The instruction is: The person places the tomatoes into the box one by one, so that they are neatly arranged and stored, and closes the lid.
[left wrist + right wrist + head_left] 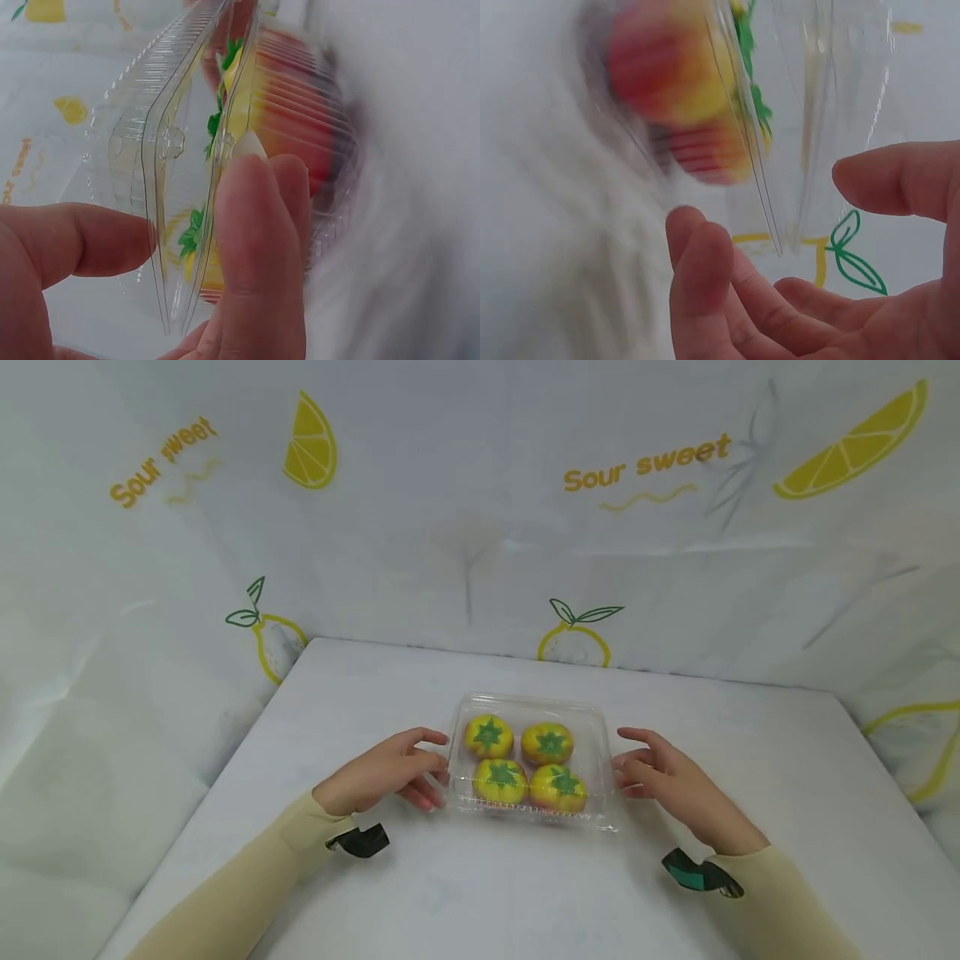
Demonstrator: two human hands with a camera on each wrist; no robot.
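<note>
A clear plastic clamshell box (596, 718) stands on the white table, with several round fruits (550, 742) inside. The fruits are yellow on top and red below, each with a green star-shaped leaf cap. In the left wrist view, the lid rim (154, 142) and the base rim stand slightly apart. At the box's left end, my left hand (393, 768) pinches the rims, thumb against the lid and fingertips on the base side. My right hand (671, 785) is beside the right end; its thumb and fingers are spread around the rim's corner, thumb apart from the plastic.
The white table (495, 893) reaches back to an upright white sheet (465, 485) printed with lemons and lettering. Similar sheeting rises on the left and right sides. Dark straps (360, 841) hang at both cream sleeves (247, 877).
</note>
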